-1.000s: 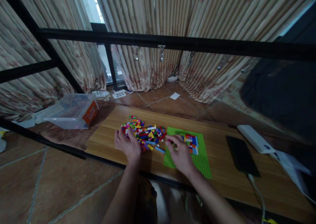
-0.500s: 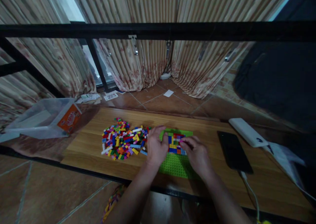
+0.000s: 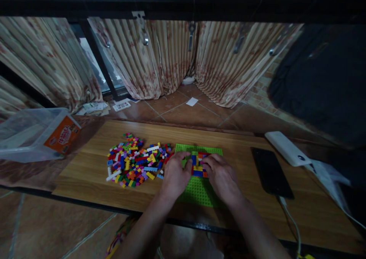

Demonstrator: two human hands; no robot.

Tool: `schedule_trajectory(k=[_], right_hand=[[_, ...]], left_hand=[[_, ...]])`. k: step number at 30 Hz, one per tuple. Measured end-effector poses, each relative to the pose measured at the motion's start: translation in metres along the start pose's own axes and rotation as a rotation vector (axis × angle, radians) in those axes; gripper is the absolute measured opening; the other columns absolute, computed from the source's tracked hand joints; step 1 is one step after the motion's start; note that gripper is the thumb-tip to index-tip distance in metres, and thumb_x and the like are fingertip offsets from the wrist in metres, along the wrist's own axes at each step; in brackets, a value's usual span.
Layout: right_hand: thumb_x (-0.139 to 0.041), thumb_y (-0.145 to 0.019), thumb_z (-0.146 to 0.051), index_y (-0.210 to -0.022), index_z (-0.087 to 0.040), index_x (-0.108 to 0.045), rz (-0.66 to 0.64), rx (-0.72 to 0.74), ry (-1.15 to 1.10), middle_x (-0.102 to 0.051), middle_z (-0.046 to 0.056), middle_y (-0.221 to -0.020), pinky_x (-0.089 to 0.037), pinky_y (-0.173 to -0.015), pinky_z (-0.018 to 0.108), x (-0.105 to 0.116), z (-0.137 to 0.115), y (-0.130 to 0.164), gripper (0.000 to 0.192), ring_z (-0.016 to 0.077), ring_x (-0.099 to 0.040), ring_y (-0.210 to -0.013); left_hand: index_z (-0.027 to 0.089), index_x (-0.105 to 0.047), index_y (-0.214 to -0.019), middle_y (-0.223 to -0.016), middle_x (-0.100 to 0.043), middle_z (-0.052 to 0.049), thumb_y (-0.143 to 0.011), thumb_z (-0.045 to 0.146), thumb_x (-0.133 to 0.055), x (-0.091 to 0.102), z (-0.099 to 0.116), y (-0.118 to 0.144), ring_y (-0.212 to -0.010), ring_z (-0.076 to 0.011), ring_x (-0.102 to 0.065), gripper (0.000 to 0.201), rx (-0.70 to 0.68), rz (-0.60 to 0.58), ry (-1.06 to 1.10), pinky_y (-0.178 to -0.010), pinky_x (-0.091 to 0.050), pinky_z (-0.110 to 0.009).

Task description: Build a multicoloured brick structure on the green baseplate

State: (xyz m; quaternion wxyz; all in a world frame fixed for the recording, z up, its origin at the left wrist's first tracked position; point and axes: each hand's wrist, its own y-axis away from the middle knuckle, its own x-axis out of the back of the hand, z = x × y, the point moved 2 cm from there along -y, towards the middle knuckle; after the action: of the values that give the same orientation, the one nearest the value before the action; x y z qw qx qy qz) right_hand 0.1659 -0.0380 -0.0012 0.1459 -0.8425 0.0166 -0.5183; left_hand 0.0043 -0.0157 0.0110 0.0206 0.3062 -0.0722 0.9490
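A green studded baseplate [image 3: 200, 190] lies on a wooden board [image 3: 85, 171], with a small block of red, blue and yellow bricks [image 3: 197, 164] built on it. My left hand [image 3: 175, 175] rests on the plate's left edge, fingers curled toward those bricks. From the right, my right hand [image 3: 221, 177] lies over the plate with its fingertips on the built bricks. Whether either hand pinches a brick is hidden by the fingers. A pile of loose coloured bricks [image 3: 134, 163] lies just left of the plate.
A clear plastic box [image 3: 31, 135] with an orange label sits at the far left. A black phone [image 3: 270, 171] with a cable and a white power bank [image 3: 287, 148] lie to the right. A black metal bar [image 3: 183, 3] crosses overhead; curtains hang behind.
My left hand left the loose pile and came onto the baseplate's left edge. My right hand moved up onto the built bricks. The view tilted down and shifted right.
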Motion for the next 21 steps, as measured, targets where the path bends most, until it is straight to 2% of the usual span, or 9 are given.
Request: schedule_trajectory(k=[5,14,18,21], right_hand=[[-0.048,-0.092,-0.018,-0.085,-0.023,-0.068,0.061,-0.007,-0.067,-0.065,0.005,-0.089,-0.049,-0.078,0.033,0.0020,-0.0015,-0.0035,0.021,0.0202,-0.061,-0.085],[-0.055,-0.089,-0.022,-0.077,-0.022,-0.065,0.147,-0.065,-0.212,-0.061,0.003,-0.083,-0.049,-0.071,0.030,0.0017,0.0012,-0.0027,0.016,0.0170,-0.061,-0.076],[-0.060,-0.086,-0.025,-0.085,-0.022,-0.068,0.131,-0.106,-0.299,-0.062,0.003,-0.088,-0.050,-0.071,0.031,0.0034,0.0036,-0.0006,0.009,0.0173,-0.062,-0.077],[-0.063,-0.084,-0.030,-0.094,-0.022,-0.068,0.141,-0.136,-0.378,-0.064,0.004,-0.092,-0.051,-0.071,0.032,0.0088,0.0079,0.0011,0.014,0.0174,-0.062,-0.076]], left_hand=[[0.022,-0.069,-0.098,-0.102,-0.072,-0.005,-0.086,0.017,-0.055,-0.0042,0.0038,0.0080,-0.098,-0.0214,-0.068,0.019,-0.099,-0.039,-0.030,-0.091,-0.055,-0.038],[0.020,-0.069,-0.099,-0.104,-0.071,-0.006,-0.087,0.014,-0.055,-0.0090,0.0055,0.0086,-0.100,-0.0206,-0.066,0.020,-0.083,-0.079,-0.040,-0.093,-0.053,-0.036],[0.018,-0.068,-0.100,-0.104,-0.071,-0.006,-0.087,0.014,-0.055,-0.0084,0.0062,0.0085,-0.099,-0.0202,-0.066,0.019,-0.076,-0.080,-0.040,-0.092,-0.052,-0.035],[0.018,-0.069,-0.100,-0.103,-0.070,-0.007,-0.087,0.014,-0.055,-0.0084,0.0056,0.0083,-0.098,-0.0204,-0.066,0.019,-0.080,-0.080,-0.035,-0.091,-0.052,-0.035]])
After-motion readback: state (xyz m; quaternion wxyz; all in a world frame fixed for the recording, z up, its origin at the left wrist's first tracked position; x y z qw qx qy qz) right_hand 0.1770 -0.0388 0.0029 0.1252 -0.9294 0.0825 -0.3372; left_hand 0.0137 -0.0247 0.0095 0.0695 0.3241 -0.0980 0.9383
